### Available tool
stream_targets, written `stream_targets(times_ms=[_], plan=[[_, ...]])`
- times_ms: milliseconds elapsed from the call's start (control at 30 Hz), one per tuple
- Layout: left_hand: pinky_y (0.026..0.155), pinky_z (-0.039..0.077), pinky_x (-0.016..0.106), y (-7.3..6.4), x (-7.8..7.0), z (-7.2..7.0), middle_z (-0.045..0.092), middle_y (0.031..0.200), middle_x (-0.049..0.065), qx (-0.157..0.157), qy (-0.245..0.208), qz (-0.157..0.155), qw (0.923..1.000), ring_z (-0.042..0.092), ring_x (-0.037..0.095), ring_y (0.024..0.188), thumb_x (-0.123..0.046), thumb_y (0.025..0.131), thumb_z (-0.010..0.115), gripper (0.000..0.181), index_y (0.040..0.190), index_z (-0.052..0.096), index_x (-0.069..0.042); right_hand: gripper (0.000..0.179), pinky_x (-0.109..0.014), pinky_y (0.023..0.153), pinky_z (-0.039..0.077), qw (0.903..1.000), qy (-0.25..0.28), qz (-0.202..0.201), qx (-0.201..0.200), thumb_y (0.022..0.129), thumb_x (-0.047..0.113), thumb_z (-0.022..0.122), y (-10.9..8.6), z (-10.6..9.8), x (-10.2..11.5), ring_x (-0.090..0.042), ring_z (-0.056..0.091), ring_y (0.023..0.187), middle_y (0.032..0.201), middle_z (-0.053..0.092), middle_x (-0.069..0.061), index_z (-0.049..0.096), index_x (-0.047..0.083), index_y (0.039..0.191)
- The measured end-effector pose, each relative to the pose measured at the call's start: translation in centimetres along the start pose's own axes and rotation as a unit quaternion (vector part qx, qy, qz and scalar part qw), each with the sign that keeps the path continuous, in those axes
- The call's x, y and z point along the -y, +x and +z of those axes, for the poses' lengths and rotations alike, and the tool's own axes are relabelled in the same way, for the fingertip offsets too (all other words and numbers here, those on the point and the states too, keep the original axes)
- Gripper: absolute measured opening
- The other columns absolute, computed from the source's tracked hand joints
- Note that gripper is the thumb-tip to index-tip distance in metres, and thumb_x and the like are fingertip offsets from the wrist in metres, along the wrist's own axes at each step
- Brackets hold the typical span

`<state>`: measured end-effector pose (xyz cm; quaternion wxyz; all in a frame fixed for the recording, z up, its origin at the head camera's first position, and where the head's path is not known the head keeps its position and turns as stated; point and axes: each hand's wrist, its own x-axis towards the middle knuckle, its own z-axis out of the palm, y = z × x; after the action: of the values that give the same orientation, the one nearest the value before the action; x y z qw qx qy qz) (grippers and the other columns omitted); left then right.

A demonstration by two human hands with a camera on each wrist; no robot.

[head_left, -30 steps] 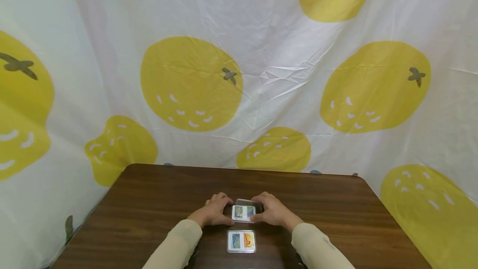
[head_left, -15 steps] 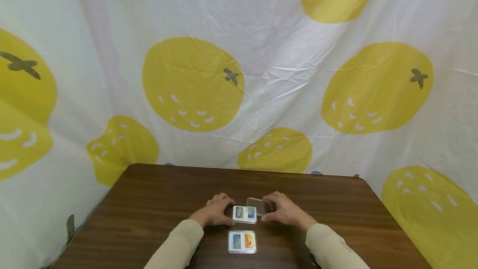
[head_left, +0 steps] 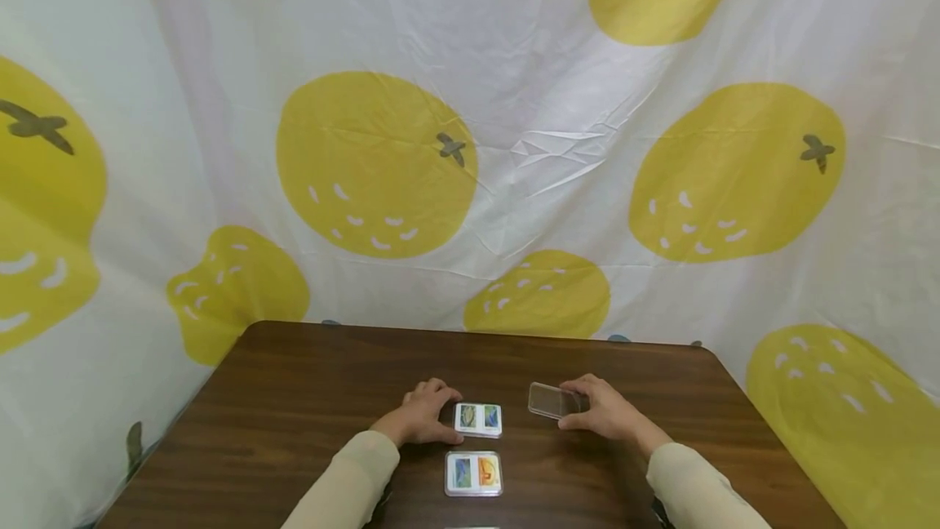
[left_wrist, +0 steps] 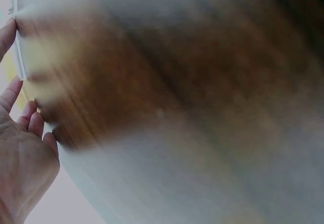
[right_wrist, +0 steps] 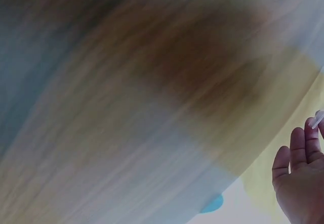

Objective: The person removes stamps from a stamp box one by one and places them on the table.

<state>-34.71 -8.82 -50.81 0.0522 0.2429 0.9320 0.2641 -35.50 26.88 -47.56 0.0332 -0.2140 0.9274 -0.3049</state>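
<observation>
A white-bordered card stack [head_left: 478, 420] with two small printed pictures lies in its clear box on the table. At its left end, my left hand [head_left: 420, 415] grips the box, thumb at the near corner and forefinger at the far corner. In the left wrist view, the fingertips of that hand [left_wrist: 25, 153] meet the box's pale edge. To the right, my right hand [head_left: 604, 411] pinches a clear plastic lid [head_left: 549, 401] by its right end, tilted above the wood. Only a corner of the lid [right_wrist: 318, 119] shows in the right wrist view.
Nearer the front sits a second clear card box [head_left: 473, 474] with a blue and an orange picture. A pale edge of another item [head_left: 472, 527] shows at the bottom of the head view. Behind the brown table [head_left: 330, 362] hangs a lemon-print cloth [head_left: 543, 211].
My right hand has lifted the clear lid off the far card box and carried it to the right. My left hand has stayed at the box's left end.
</observation>
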Motion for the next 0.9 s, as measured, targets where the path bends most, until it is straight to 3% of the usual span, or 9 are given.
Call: stream_targets(times_ms=[267, 900], plan=[[0.1, 0.031, 0.055, 0.0, -0.2, 0.0, 0.046, 0.129, 0.011, 0.0, 0.003, -0.007, 1.0, 0.04, 0.035, 0.122, -0.039, 0.079, 0.082, 0.061, 0.129, 0.059, -0.013, 0.065, -0.045, 0.085, 0.045, 0.9992, -0.036, -0.017, 0.002, 0.075, 0.027, 0.087, -1.4, -1.4, -2.1, -0.029, 0.052, 0.103, 0.117, 0.056, -0.013, 0.062, -0.002, 0.128], [0.099, 0.031, 0.055, -0.2, -0.7, -0.3, 0.046, 0.122, 0.009, -0.003, -0.005, -0.008, 1.0, 0.041, 0.033, 0.117, -0.035, 0.079, 0.082, 0.056, 0.126, 0.061, -0.012, 0.064, -0.056, 0.093, 0.041, 0.999, -0.038, 0.021, 0.007, 0.073, 0.024, 0.088, -3.1, -1.9, -4.0, -0.039, 0.049, 0.113, 0.12, 0.056, -0.016, 0.063, -0.003, 0.125]])
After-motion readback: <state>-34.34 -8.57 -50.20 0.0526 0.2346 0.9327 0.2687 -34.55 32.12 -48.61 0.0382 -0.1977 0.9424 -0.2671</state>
